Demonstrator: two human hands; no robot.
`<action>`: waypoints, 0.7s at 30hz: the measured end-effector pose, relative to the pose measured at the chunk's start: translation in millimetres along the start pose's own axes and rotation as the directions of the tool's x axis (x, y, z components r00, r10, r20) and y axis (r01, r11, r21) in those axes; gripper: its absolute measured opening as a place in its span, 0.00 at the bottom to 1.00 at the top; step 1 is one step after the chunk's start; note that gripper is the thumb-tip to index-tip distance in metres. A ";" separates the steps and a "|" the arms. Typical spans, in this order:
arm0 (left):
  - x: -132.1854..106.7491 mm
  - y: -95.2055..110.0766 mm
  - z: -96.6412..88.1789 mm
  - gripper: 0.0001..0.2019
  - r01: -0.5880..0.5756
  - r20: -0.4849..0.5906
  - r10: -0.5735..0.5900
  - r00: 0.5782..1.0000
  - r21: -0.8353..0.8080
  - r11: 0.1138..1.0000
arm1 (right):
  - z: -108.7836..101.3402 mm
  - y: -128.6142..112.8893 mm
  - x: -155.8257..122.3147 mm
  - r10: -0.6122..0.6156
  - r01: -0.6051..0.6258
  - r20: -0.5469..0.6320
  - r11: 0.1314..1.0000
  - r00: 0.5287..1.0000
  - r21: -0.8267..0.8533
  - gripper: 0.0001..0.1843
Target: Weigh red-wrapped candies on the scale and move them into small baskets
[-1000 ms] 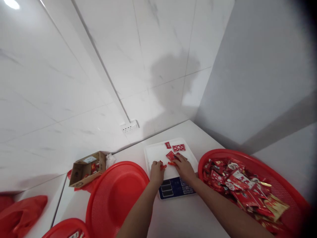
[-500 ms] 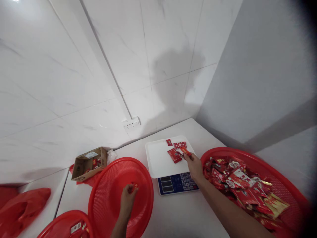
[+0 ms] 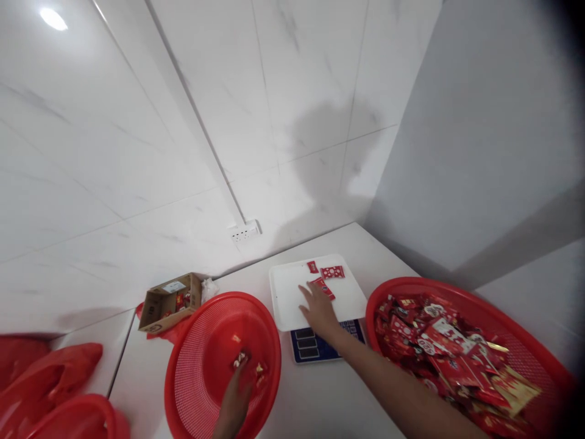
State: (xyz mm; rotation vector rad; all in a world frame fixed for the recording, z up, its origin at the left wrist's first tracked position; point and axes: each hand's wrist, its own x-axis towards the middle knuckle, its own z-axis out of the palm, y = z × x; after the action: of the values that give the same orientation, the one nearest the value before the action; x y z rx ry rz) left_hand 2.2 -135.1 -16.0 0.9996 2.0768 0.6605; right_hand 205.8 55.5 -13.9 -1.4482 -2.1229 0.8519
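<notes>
My right hand (image 3: 320, 312) is over the white pan (image 3: 287, 302) of a digital scale (image 3: 307, 346), fingers spread, with nothing visible in it. Just beyond the fingers lies a red packet (image 3: 325, 289), partly covered by the hand. A red packet with white dots (image 3: 333, 272) and a small red packet (image 3: 312, 267) rest farther back on the pan. Down inside the round red basket (image 3: 186, 384) is my left hand (image 3: 235, 396), its fingers blurred. Small wrapped pieces (image 3: 260, 373) show around it, some smeared by motion.
On the right stands a large red basket (image 3: 397, 281) heaped with red and gold packets (image 3: 457, 366). A cardboard box (image 3: 153, 311) holding a few red packets is at the back left. Another red basket (image 3: 86, 405) and red plastic bags (image 3: 64, 372) are at the lower left.
The red packet held in my right hand is gone from it, and its fingers have spread and moved left. My left hand has lowered, and small wrapped pieces now show in the basket.
</notes>
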 end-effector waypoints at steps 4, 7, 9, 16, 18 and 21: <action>-12.3 -2.0 15.9 0.25 0.000 0.099 0.004 0.995 -0.039 0.999 | -19.7 36.4 18.0 0.068 -0.072 -0.027 0.978 0.997 -0.196 0.25; -12.3 -1.0 32.2 0.27 -0.081 0.122 0.083 0.989 -0.016 0.997 | -22.6 39.6 17.6 0.086 -0.086 -0.002 0.993 0.996 -0.086 0.23; -10.2 -1.3 40.2 0.27 -0.094 0.128 0.093 0.987 0.002 0.996 | -17.0 29.5 12.2 0.096 -0.096 0.006 0.995 0.995 -0.035 0.21; -8.2 -15.7 46.2 0.27 -0.137 0.151 0.124 0.981 0.078 0.988 | 1.3 -15.4 11.5 -0.234 0.136 0.261 0.928 0.936 0.346 0.32; -9.3 -20.5 45.6 0.28 -0.133 0.194 0.108 0.975 0.119 0.984 | -9.1 -5.7 28.7 -0.093 0.074 0.189 0.992 0.978 0.102 0.32; -11.7 -28.1 47.4 0.28 -0.111 0.235 0.072 0.969 0.154 0.982 | -28.3 23.6 58.5 0.241 -0.241 -0.034 0.934 0.970 -0.265 0.32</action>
State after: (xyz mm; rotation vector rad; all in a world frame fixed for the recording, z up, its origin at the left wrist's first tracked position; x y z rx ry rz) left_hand 32.2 -154.3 -59.7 1.2125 1.9142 0.4003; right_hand 218.8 123.3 -9.5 -1.8778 -2.1531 0.6641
